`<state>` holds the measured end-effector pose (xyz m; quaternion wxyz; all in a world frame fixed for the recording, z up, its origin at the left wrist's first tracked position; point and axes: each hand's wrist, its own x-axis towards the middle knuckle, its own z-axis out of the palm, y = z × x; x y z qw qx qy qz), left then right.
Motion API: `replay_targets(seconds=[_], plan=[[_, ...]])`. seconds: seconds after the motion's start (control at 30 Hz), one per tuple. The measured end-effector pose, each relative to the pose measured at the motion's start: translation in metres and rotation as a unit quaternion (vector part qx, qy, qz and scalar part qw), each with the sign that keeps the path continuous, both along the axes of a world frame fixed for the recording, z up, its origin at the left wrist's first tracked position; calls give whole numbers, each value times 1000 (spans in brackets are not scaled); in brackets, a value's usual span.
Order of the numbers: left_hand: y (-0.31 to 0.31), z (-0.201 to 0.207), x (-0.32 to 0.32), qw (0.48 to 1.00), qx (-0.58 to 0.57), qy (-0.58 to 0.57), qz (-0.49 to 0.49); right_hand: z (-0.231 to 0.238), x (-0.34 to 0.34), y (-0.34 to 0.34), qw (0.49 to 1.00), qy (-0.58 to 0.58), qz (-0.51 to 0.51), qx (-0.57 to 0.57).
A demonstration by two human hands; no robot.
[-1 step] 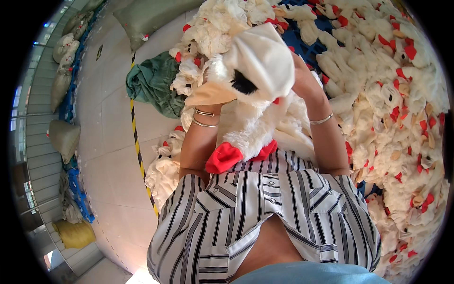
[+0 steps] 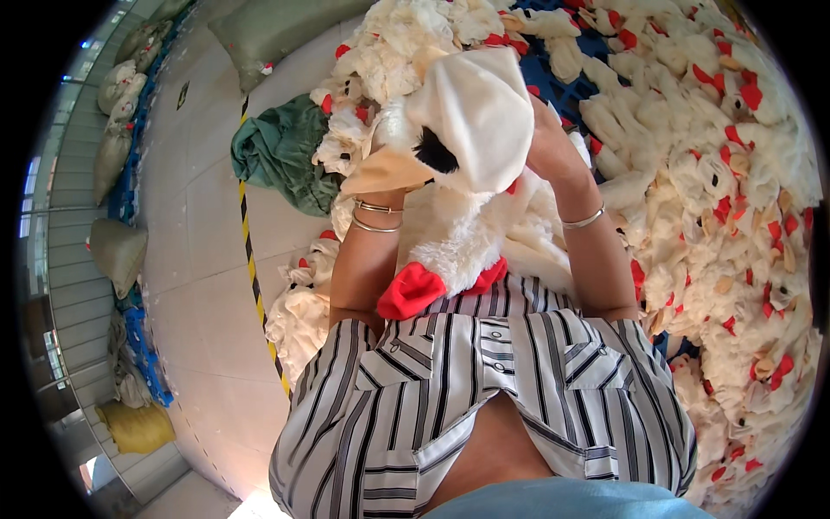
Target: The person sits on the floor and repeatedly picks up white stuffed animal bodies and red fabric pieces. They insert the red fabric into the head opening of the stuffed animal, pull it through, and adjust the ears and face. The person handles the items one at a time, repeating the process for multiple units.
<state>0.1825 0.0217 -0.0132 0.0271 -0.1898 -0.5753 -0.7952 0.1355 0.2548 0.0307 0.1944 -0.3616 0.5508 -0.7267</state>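
In front of my chest I hold up an unstuffed plush toy skin (image 2: pixel 484 112), white, with a furry black patch, a tan flap and red ends hanging low by my striped shirt. My right hand (image 2: pixel 546 143) grips its right edge, the fingertips out of sight behind the cloth. From the lower left my left hand (image 2: pixel 392 196) reaches under the tan flap; its fingers are hidden by the toy skin. Both wrists wear metal bangles. White furry cloth lies over my lap beneath the toy skin.
A large heap of white and red plush skins (image 2: pixel 692 199) spreads over blue pallets (image 2: pixel 562 60) on the right. More plush skins (image 2: pixel 380 52) pile up ahead. Beside them lies a green sack (image 2: pixel 281 156) across black-and-yellow floor tape (image 2: pixel 250 251). Stuffed sacks (image 2: pixel 118 251) line the far left.
The white part of the toy skin has shifted slightly left and down. My right hand has moved a little left with it.
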Motion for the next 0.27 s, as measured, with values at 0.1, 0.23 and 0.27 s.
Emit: replay_targets(seconds=[0.1,0.23,0.27], plan=[[-24,-14,-11,939,-330,77,62,1,1,-2,994,-26,12,-102],[-36,-29,-21,878,-457,127,66,-4,-3,5,958,-230,75,-152],[-37,-29,-21,878,-457,127,66,-2,-2,3,969,-227,51,-80]])
